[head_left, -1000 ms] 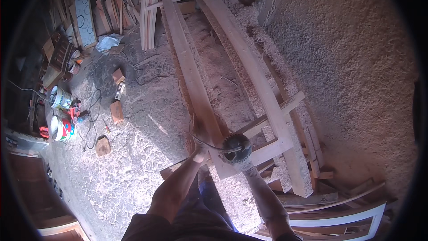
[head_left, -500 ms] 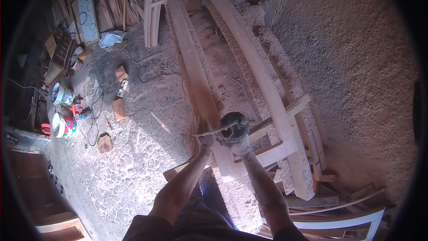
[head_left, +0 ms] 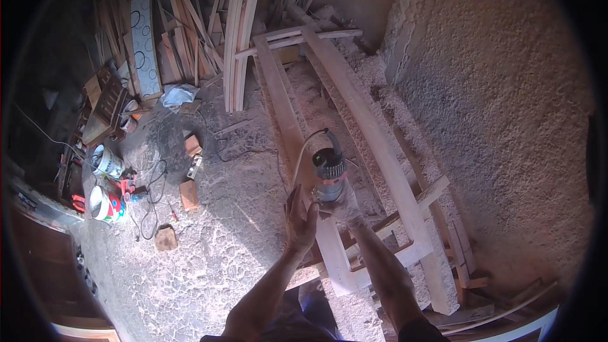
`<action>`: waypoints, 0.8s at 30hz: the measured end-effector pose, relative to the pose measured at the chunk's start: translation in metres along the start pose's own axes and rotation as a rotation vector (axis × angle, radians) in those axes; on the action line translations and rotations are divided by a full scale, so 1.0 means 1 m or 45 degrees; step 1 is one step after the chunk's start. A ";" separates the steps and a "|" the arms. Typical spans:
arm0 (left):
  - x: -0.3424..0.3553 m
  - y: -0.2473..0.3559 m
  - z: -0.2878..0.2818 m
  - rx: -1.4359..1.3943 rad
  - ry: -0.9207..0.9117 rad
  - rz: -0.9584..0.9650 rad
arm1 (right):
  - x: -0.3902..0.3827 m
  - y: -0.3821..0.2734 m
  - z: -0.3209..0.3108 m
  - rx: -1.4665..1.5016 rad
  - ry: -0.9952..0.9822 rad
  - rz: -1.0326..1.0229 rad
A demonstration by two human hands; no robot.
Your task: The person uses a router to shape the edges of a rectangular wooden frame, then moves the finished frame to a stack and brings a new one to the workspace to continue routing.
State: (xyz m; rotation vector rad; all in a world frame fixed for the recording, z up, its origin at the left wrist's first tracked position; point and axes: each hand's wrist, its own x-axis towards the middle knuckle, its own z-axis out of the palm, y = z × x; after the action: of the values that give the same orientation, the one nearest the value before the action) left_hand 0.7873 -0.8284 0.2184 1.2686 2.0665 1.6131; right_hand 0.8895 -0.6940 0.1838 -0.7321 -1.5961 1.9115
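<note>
A trim router (head_left: 330, 177) with a dark ribbed top stands on the near part of the left board of a long wooden frame (head_left: 288, 126). My right hand (head_left: 347, 208) is closed around its lower body. Beside it on the left, my left hand (head_left: 300, 221) is open, its fingers stretched forward and thumb apart. The router's cord (head_left: 302, 158) arches from its top and runs down to the left hand's fingertips; I cannot tell whether they touch it. The router's base and bit are hidden.
Shavings surround the frame, which lies on wooden supports. A rough wall (head_left: 494, 107) rises on the right. Leaning planks (head_left: 240, 44) stand at the back. On the left floor are two buckets (head_left: 104, 206), cables (head_left: 149, 215) and wood blocks (head_left: 166, 239).
My left hand has opened from a closed grip, and its fingers now extend. The router shows more of its side, with its cord arched higher. The whole view has shifted, so the scene sits lower.
</note>
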 end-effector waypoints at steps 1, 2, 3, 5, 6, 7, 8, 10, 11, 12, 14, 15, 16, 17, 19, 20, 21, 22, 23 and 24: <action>0.012 0.015 -0.002 -0.112 0.000 0.018 | -0.004 -0.011 0.003 -0.039 0.002 -0.068; 0.024 0.016 -0.002 -0.196 -0.003 0.129 | -0.009 -0.018 0.006 -0.074 0.002 -0.129; 0.031 0.019 -0.004 -0.191 0.010 0.169 | -0.014 -0.022 0.007 -0.150 -0.008 -0.209; 0.040 0.040 -0.011 -0.183 0.027 0.231 | -0.025 -0.033 0.009 -0.196 -0.048 -0.224; 0.050 0.030 -0.008 -0.292 -0.043 0.251 | -0.033 -0.039 0.012 -0.165 -0.087 -0.163; 0.048 0.033 -0.010 -0.187 -0.009 0.257 | -0.044 -0.048 0.018 -0.131 -0.118 -0.088; 0.045 0.035 -0.013 -0.077 0.026 0.257 | -0.054 -0.059 0.026 -0.090 -0.092 -0.005; 0.038 0.042 -0.015 -0.038 0.098 0.223 | -0.074 -0.074 0.035 -0.110 -0.034 0.051; 0.032 0.046 -0.016 -0.050 0.097 0.206 | -0.079 -0.063 0.028 -0.369 -0.027 0.112; 0.026 0.048 -0.019 -0.061 0.095 0.189 | -0.084 -0.054 0.020 -0.628 -0.030 0.171; 0.015 0.055 -0.027 -0.060 0.105 0.123 | -0.092 -0.047 0.023 -0.737 -0.060 0.262; 0.013 0.052 -0.032 -0.115 0.111 0.097 | -0.093 -0.043 0.026 -0.791 -0.072 0.307; 0.011 0.046 -0.037 -0.174 0.116 0.072 | -0.095 -0.048 0.033 -0.928 -0.082 0.325; 0.010 0.038 -0.043 -0.232 0.123 0.047 | -0.095 -0.046 0.042 -0.970 -0.069 0.221; 0.013 0.022 -0.053 -0.337 0.126 -0.012 | -0.091 -0.040 0.059 -1.053 -0.025 0.017; 0.016 0.015 -0.062 -0.351 0.087 -0.071 | -0.085 -0.040 0.065 -1.027 -0.072 0.134; 0.020 0.007 -0.075 -0.356 0.050 -0.134 | -0.076 -0.043 0.076 -0.991 -0.125 0.253; 0.029 -0.002 -0.092 -0.513 -0.030 -0.160 | -0.069 -0.047 0.087 -0.861 -0.176 0.322; 0.036 -0.017 -0.107 -0.634 -0.029 -0.368 | -0.062 -0.051 0.098 -0.735 -0.222 0.398; 0.043 -0.041 -0.128 -0.736 -0.010 -0.575 | -0.057 -0.070 0.121 -0.507 -0.287 0.413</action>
State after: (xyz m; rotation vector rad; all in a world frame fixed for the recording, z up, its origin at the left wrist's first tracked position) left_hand 0.6603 -0.8838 0.2435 0.5645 1.5454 1.7739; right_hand 0.8487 -0.8071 0.2744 -1.0192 -2.1473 1.9725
